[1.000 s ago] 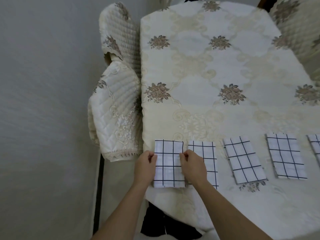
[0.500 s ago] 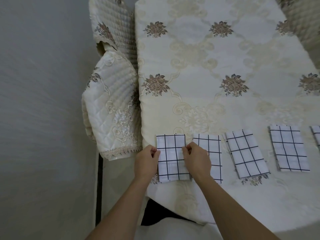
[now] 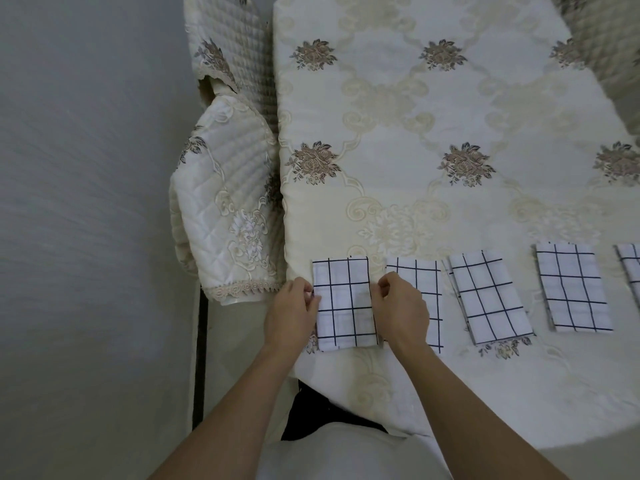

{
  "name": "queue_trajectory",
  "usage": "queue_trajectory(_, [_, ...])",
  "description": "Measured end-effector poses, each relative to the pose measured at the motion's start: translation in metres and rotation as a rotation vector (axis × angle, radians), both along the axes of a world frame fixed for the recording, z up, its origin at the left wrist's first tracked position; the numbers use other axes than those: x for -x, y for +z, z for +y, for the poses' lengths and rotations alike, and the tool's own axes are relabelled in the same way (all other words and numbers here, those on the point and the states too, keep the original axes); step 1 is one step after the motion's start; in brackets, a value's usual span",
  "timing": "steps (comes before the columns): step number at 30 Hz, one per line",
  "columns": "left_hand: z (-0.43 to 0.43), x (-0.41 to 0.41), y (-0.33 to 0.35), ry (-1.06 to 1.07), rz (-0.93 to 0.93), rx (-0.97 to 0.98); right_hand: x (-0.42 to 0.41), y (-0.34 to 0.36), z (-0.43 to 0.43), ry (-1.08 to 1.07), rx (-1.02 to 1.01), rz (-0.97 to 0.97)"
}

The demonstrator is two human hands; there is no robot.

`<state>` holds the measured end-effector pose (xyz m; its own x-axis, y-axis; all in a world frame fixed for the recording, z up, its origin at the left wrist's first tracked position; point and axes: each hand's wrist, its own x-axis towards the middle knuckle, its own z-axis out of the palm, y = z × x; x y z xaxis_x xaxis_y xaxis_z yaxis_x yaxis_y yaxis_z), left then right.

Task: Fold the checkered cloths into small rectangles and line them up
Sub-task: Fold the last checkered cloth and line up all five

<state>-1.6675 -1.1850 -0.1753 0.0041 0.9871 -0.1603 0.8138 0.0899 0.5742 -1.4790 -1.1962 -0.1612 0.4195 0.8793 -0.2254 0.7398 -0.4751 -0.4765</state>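
Pinching leftmost cloth (image 3: 346, 303) at both sides: left hand (image 3: 291, 315), right hand (image 3: 403, 311). Right hand covers part of second cloth (image 3: 428, 282); fifth cloth (image 3: 631, 268) cut off rightward.

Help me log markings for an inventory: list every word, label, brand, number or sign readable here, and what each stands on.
None: no readable text shows anywhere in this view.
The checkered cloths carry only black grid lines, with no tag in sight.
The leftmost cloth, pinched by the left hand and right hand, also shows no label.
The tablecloth and chair cover bear only floral patterns.
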Motion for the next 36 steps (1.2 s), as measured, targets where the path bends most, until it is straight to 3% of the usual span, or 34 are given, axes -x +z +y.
queue_trajectory(4, [-0.023, 0.000, -0.002, -0.364, 0.173, -0.292, -0.003, -0.005, -0.021, 0.387, -0.227, -0.178])
queue_trajectory(6, [-0.031, 0.002, -0.006, -0.486, 0.212, -0.318, -0.002, -0.013, -0.037, 0.601, -0.306, -0.229])
queue_trajectory(9, [-0.040, 0.006, -0.015, -0.563, 0.264, -0.305, -0.004, -0.028, -0.058, 0.742, -0.288, -0.276])
queue_trajectory(18, [-0.053, 0.009, -0.028, -0.572, 0.308, -0.244, 0.001, -0.046, -0.081, 0.751, -0.123, -0.342])
queue_trajectory(25, [-0.051, 0.003, -0.017, -0.553, 0.304, -0.268, -0.012, -0.022, -0.088, 0.729, -0.120, -0.346])
queue_trajectory(32, [-0.056, -0.056, 0.000, -0.743, 0.285, -0.310, -0.084, -0.004, -0.098, 0.717, -0.146, -0.455])
queue_trajectory(36, [-0.065, -0.092, -0.001, -0.824, 0.422, -0.284, -0.123, -0.017, -0.103, 0.869, -0.166, -0.507])
